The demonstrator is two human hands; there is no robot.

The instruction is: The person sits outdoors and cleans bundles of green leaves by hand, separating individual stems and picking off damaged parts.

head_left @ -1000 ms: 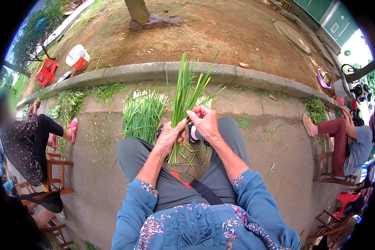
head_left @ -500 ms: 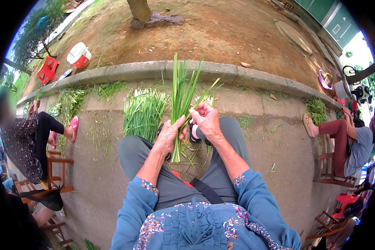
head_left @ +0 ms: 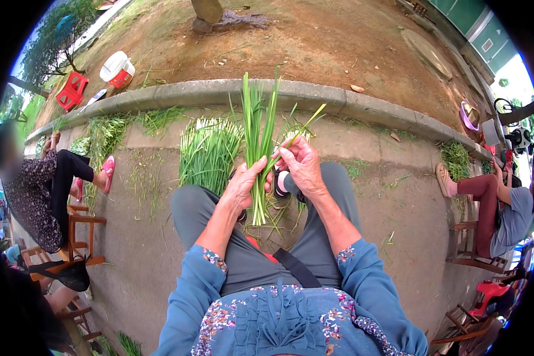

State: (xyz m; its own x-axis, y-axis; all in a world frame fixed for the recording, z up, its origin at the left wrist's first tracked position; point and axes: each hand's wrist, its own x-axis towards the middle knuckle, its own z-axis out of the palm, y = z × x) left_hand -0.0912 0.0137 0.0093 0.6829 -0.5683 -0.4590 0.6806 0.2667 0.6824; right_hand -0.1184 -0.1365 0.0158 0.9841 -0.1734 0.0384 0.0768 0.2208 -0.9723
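A bunch of long green garlic chives [head_left: 253, 127] stands upright in my left hand [head_left: 242, 185], above my knees. The fingers and thumb wrap round its lower part, and the pale stem ends stick out below. My right hand [head_left: 301, 167] is just right of the bunch, its fingertips pinched on a thin chive leaf [head_left: 312, 120] that slants up and to the right. A heap of chives [head_left: 210, 157] with white ends at the far side lies on the pavement beyond my left knee. Behind my right hand more chives are partly hidden.
A concrete curb [head_left: 196, 92] runs across, with bare soil beyond. A red stool [head_left: 72, 91] and a red-and-white bucket [head_left: 118, 69] stand at the far left. Seated people flank me on wooden chairs [head_left: 86, 234]. Loose greens [head_left: 105, 137] litter the ground.
My right hand has shifted slightly right and away from the bunch, with the slanting leaf between its fingers. My left hand keeps its hold on the chives.
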